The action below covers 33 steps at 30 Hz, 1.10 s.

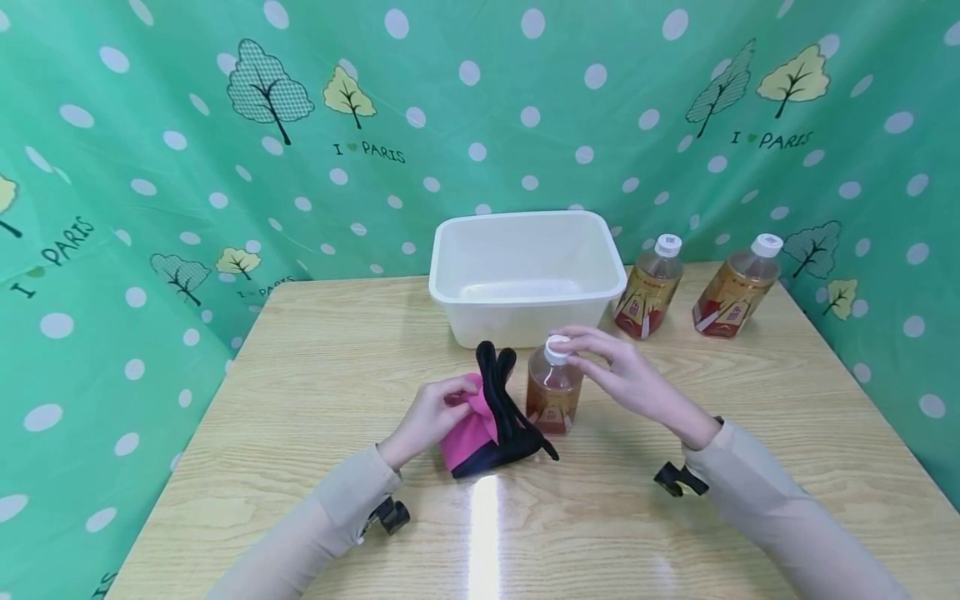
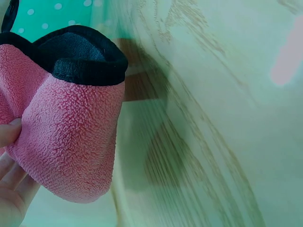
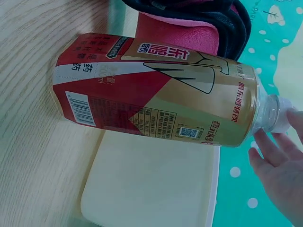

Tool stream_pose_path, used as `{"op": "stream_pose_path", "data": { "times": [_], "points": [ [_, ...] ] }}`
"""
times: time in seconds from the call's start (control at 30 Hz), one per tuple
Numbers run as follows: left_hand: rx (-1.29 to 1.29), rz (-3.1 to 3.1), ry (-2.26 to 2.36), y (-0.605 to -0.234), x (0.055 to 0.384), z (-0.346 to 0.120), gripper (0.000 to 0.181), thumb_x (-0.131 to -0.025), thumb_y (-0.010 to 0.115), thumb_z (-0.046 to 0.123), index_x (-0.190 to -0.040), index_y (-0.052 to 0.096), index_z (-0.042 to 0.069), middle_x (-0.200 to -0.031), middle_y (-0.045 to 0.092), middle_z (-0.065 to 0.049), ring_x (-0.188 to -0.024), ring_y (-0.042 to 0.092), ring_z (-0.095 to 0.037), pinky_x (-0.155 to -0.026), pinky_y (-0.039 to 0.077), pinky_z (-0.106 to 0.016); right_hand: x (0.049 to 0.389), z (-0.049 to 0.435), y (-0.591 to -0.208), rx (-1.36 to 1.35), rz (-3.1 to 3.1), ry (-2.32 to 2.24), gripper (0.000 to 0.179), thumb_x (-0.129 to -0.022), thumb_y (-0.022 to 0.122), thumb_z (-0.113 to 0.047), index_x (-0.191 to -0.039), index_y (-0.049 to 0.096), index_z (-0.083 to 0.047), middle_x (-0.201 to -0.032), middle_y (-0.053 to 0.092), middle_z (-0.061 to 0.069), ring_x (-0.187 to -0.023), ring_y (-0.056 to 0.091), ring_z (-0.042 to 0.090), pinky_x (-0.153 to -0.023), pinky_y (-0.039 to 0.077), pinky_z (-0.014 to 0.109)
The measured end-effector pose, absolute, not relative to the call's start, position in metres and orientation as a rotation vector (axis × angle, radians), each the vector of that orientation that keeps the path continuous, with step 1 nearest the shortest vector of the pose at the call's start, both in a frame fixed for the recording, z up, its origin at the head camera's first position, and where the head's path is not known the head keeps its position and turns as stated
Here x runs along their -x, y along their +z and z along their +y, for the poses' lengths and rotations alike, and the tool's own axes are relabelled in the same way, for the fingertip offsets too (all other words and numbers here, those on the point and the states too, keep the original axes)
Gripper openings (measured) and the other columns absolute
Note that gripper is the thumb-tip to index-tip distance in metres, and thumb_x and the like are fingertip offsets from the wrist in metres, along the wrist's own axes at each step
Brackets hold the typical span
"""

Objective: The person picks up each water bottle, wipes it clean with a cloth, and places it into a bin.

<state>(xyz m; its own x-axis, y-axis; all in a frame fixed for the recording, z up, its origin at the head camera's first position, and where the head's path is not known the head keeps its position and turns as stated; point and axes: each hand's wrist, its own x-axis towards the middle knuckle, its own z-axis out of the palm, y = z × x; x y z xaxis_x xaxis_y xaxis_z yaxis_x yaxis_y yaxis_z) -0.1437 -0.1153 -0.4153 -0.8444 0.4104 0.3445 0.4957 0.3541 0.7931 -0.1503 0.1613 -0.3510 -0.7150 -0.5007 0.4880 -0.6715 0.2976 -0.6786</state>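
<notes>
My left hand (image 1: 431, 417) pinches a pink fleece pouch (image 1: 467, 433) with black trim and black straps, held at the front middle of the table. In the left wrist view the pouch (image 2: 78, 137) has a rounded pink side and a dark lining shows at its black-edged opening. Just right of the pouch is an upright drink bottle (image 1: 553, 396) with amber liquid. Thumb and fingers of my right hand (image 1: 611, 367) grip its white cap (image 1: 556, 348). A red and gold label (image 3: 156, 90) faces the right wrist camera.
A white plastic tub (image 1: 525, 321) stands behind the bottle, at the table's back edge. To its right are two similar bottles, one close to the tub (image 1: 648, 292) and one farther right (image 1: 737, 292). A green dotted curtain (image 1: 300, 200) hangs behind the wooden table (image 1: 330, 358).
</notes>
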Motion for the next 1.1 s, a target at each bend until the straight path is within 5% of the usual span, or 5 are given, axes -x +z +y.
{"op": "stream_pose_path", "data": {
  "times": [0.57,1.0,1.1],
  "points": [
    [0.819,-2.506,-1.543,-0.369,0.130,-0.092,0.018,-0.071,0.054,-0.018,-0.087,0.060,-0.012,-0.088,0.063,-0.024,-0.082,0.061,-0.033,-0.073,0.052,-0.031,0.152,0.163,-0.351,-1.130,-2.421,1.482,0.024,-0.085,0.051,0.003,-0.106,0.060,-0.001,-0.122,0.052,0.015,-0.114,0.046,0.008,-0.090,0.040,0.019],
    [0.828,-2.408,-1.604,-0.400,0.151,-0.086,0.027,-0.073,0.057,-0.014,-0.098,0.063,-0.006,-0.102,0.062,-0.019,-0.087,0.062,-0.025,-0.075,0.051,-0.027,0.152,0.163,-0.352,-1.088,-2.423,1.476,0.025,-0.083,0.055,0.001,-0.107,0.061,-0.001,-0.121,0.054,0.013,-0.112,0.048,0.007,-0.087,0.045,0.030],
    [0.820,-2.419,-1.609,-0.400,0.152,-0.084,0.027,-0.073,0.057,-0.014,-0.098,0.063,-0.006,-0.102,0.062,-0.018,-0.088,0.061,-0.025,-0.075,0.051,-0.027,0.152,0.163,-0.352,-1.081,-2.421,1.471,0.025,-0.083,0.055,0.001,-0.107,0.061,-0.001,-0.120,0.054,0.014,-0.112,0.047,0.007,-0.087,0.044,0.025]
  ]
}}
